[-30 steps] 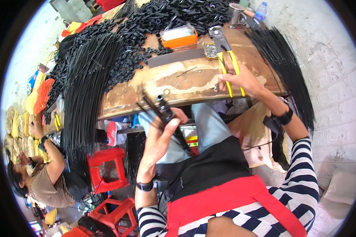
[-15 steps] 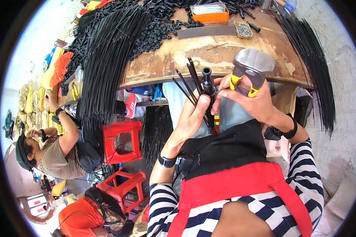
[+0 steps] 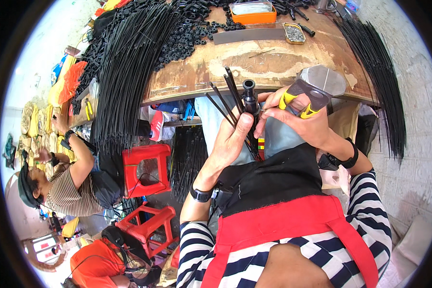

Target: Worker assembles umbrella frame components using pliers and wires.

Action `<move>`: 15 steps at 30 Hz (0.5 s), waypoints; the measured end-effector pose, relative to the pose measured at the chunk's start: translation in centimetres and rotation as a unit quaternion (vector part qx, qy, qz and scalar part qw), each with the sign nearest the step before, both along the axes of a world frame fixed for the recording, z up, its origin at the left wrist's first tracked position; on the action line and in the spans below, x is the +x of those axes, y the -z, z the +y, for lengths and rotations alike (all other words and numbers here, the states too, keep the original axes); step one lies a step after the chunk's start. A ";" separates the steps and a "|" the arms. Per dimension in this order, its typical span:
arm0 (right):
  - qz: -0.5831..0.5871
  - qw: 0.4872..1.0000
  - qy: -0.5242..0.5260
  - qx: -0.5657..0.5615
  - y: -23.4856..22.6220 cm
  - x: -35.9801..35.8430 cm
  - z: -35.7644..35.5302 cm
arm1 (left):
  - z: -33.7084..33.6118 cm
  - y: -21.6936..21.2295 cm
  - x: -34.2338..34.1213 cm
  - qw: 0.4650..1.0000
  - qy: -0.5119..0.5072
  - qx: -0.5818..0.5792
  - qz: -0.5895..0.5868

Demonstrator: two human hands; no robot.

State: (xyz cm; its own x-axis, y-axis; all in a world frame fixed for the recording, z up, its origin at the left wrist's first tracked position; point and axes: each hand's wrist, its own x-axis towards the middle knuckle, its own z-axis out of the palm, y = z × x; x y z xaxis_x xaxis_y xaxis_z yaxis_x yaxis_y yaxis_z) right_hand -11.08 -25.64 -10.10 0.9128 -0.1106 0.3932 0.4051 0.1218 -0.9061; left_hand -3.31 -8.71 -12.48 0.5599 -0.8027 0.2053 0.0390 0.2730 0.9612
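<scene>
My left hand (image 3: 229,139) is closed around a black plastic tube fitting (image 3: 249,96) with a ringed top, held upright. Several thin black rods (image 3: 228,103) fan out beside it from the same grip, like umbrella ribs. In my right hand (image 3: 305,120) is a pair of end-cutting pincers (image 3: 320,84), with a silver head and yellow-and-black handles, the head pointing away from me. Thumb and forefinger of that hand pinch close to the fitting's side; whether they hold something small, I cannot make out. Both hands are over my lap at the table's near edge.
On the worn wooden table (image 3: 206,72) lie a heap of black fittings (image 3: 177,48), a large rod bundle (image 3: 125,81), an orange box (image 3: 252,15) and a tray of small metal pieces (image 3: 294,32). More rods (image 3: 372,72) overhang at right. Red stools (image 3: 146,170) and another person (image 3: 77,187) are at left.
The pincers have swung slightly to the right and toward me, tilting as they move. My left hand keeps its grip on the fitting and rods, and my right fingertips stay beside the fitting.
</scene>
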 end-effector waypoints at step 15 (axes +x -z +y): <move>-0.094 0.985 0.026 -0.142 0.4 0.8 -1.0 | 0.0 -0.5 -0.6 0.998 -0.028 0.016 -0.046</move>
